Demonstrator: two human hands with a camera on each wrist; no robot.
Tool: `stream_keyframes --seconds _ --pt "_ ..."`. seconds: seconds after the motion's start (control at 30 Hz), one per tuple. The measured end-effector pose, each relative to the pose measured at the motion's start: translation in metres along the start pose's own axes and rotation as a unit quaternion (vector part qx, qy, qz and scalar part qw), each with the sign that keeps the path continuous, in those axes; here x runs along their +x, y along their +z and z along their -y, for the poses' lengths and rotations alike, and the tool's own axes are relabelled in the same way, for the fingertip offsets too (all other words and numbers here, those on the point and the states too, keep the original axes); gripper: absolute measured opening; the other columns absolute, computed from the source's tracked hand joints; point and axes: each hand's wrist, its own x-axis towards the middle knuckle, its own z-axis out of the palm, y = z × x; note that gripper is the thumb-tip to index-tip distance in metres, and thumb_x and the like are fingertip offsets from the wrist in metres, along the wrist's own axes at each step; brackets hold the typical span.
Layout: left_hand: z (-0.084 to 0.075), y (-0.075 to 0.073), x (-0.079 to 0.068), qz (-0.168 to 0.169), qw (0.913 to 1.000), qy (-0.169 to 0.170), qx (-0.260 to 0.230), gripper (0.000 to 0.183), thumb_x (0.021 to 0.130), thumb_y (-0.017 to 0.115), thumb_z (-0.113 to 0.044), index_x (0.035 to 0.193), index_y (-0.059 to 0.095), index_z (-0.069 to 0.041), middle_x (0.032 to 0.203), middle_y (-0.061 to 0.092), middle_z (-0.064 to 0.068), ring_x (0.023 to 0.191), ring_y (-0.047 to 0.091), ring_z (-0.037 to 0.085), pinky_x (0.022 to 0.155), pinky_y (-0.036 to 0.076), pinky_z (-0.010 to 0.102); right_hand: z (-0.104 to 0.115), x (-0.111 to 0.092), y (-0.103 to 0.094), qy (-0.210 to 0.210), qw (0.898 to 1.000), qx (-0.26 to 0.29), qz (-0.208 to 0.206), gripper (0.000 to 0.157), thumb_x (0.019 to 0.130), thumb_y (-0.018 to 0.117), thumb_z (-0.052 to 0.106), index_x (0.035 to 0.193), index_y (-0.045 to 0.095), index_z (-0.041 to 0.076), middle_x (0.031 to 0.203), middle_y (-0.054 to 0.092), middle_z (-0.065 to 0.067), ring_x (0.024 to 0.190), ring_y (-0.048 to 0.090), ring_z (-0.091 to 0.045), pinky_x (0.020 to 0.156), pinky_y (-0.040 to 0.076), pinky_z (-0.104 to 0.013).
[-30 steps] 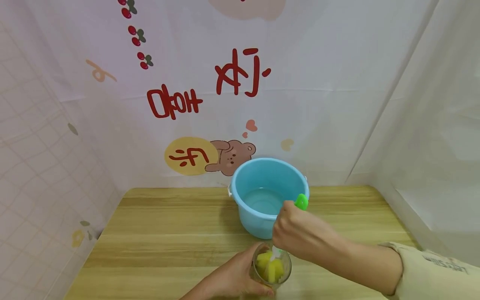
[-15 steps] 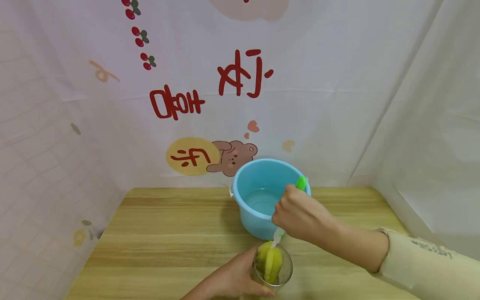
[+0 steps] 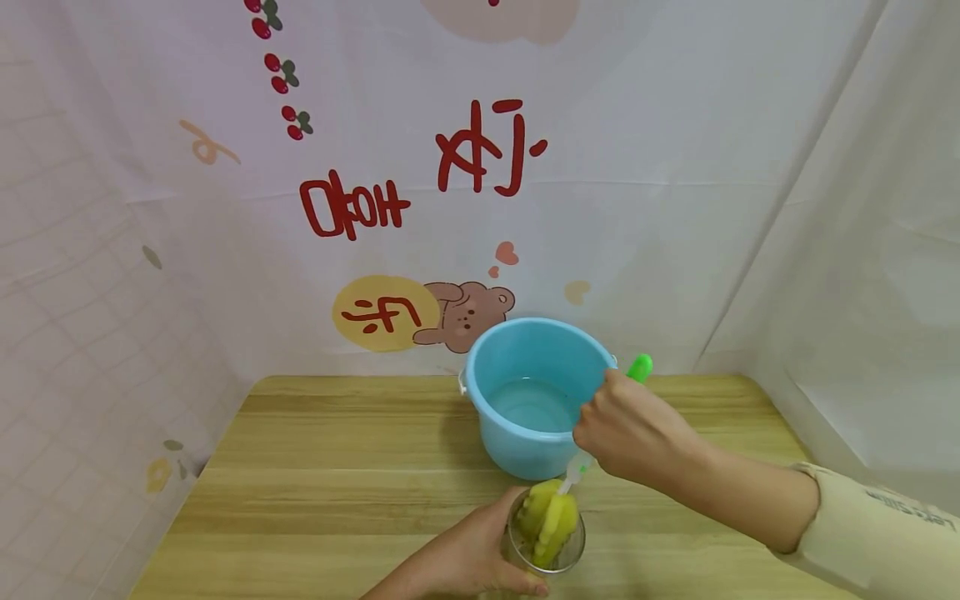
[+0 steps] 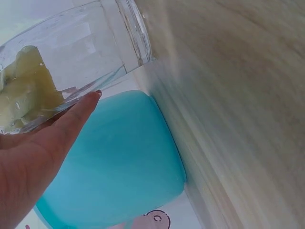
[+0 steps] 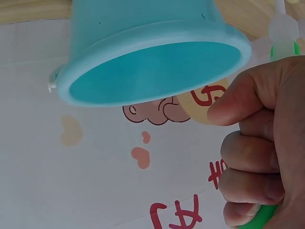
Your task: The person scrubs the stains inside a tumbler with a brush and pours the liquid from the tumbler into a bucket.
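My left hand grips a clear drinking glass near the front of the table, thumb on the near side. The glass stays upright, its base close over the wood in the left wrist view. My right hand is wrapped round the handle of a sponge cup brush, its green end poking out at the top of the fist. The brush's yellow sponge head sits partly inside the glass, its upper part sticking out at the rim. Its white neck leans to the right.
Just behind the hands stands a light blue bucket with some water at its bottom. The wooden table ends at a white printed curtain behind, with more cloth on both sides.
My right hand first pulls the brush up, bringing the sponge from deep in the glass to its rim, then shifts right, so the handle leans more. My left hand keeps the glass nearly in place.
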Motion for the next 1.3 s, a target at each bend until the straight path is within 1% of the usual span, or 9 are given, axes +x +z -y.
stream_keyframes --seconds 0.23,0.3,0.47,0.67,0.8,0.97,1.03,1.17,1.3 --pt "0.001 0.000 0.001 -0.002 0.9999 0.004 0.016 0.088 0.083 0.092 -0.033 0.153 0.038 -0.034 0.143 0.052 -0.014 0.127 0.051 0.004 0.109 0.043 0.029 -0.001 -0.013 -0.001 0.011 1.000 -0.004 -0.003 0.042 0.071 0.060 0.003 0.050 0.027 0.018 0.045 0.026 0.002 0.043 0.034 -0.016 0.052 0.024 -0.025" --pt "0.001 0.000 0.001 0.000 0.9999 0.003 0.015 0.087 0.083 0.092 -0.033 0.152 0.039 -0.032 0.143 0.053 -0.013 0.127 0.051 0.004 0.109 0.044 0.030 -0.001 -0.016 -0.002 0.012 1.000 -0.003 -0.009 0.039 0.070 0.060 0.002 0.049 0.029 0.015 0.044 0.035 -0.001 0.042 0.040 -0.019 0.052 0.024 -0.026" --pt "-0.002 -0.001 0.002 0.004 0.9997 -0.022 0.004 0.086 0.083 0.093 -0.029 0.151 0.041 -0.028 0.143 0.053 -0.011 0.126 0.051 0.005 0.108 0.043 0.028 -0.001 -0.020 -0.007 0.007 0.999 -0.020 -0.027 0.028 0.070 0.056 0.001 0.049 0.038 0.006 0.049 0.053 -0.012 0.044 0.053 -0.031 0.050 0.026 -0.027" --pt "-0.002 -0.001 0.002 -0.001 0.9992 -0.039 0.011 0.083 0.082 0.093 -0.030 0.150 0.044 -0.024 0.148 0.052 -0.006 0.130 0.050 0.007 0.109 0.043 0.029 0.001 -0.019 -0.016 -0.002 0.998 -0.048 -0.042 0.021 0.075 0.048 0.000 0.054 0.048 -0.003 0.054 0.056 -0.019 0.048 0.055 -0.036 0.055 0.031 -0.029" --pt "-0.002 -0.001 0.002 0.002 0.9992 -0.040 0.004 0.084 0.083 0.092 -0.028 0.151 0.043 -0.022 0.148 0.051 -0.006 0.129 0.050 0.007 0.109 0.043 0.028 0.003 -0.017 -0.021 -0.004 0.998 -0.044 -0.054 0.022 0.073 0.051 -0.003 0.053 0.043 0.001 0.051 0.052 -0.015 0.048 0.051 -0.031 0.056 0.028 -0.027" --pt "-0.001 0.000 0.001 0.001 0.9997 -0.022 -0.006 0.083 0.082 0.093 -0.026 0.149 0.044 -0.023 0.135 0.056 -0.012 0.119 0.054 0.004 0.103 0.045 0.025 0.006 -0.010 -0.024 -0.004 0.998 -0.029 -0.051 0.033 0.069 0.058 0.000 0.050 0.034 0.011 0.046 0.043 -0.006 0.044 0.042 -0.023 0.053 0.024 -0.026" --pt "0.000 0.000 0.001 0.001 0.9999 -0.011 -0.008 0.082 0.082 0.093 -0.026 0.148 0.044 -0.026 0.130 0.057 -0.014 0.116 0.055 0.004 0.103 0.045 0.025 0.006 -0.006 -0.024 -0.002 0.998 -0.027 -0.050 0.035 0.070 0.059 0.001 0.050 0.032 0.013 0.045 0.037 -0.003 0.043 0.040 -0.020 0.052 0.025 -0.026" --pt "0.001 0.001 0.002 0.003 0.9999 0.005 -0.015 0.082 0.083 0.093 -0.025 0.148 0.043 -0.027 0.129 0.058 -0.015 0.116 0.056 0.003 0.104 0.044 0.025 0.006 0.000 -0.025 0.001 0.998 -0.023 -0.055 0.040 0.069 0.058 0.002 0.052 0.026 0.019 0.048 0.026 0.003 0.045 0.031 -0.014 0.052 0.024 -0.026" --pt "0.001 0.002 0.002 0.001 0.9998 0.011 -0.017 0.081 0.083 0.093 -0.024 0.147 0.043 -0.026 0.129 0.058 -0.015 0.115 0.056 0.003 0.104 0.044 0.025 0.003 0.005 -0.022 0.002 0.998 -0.025 -0.051 0.043 0.069 0.057 0.002 0.052 0.024 0.021 0.048 0.022 0.004 0.046 0.028 -0.012 0.053 0.023 -0.026"
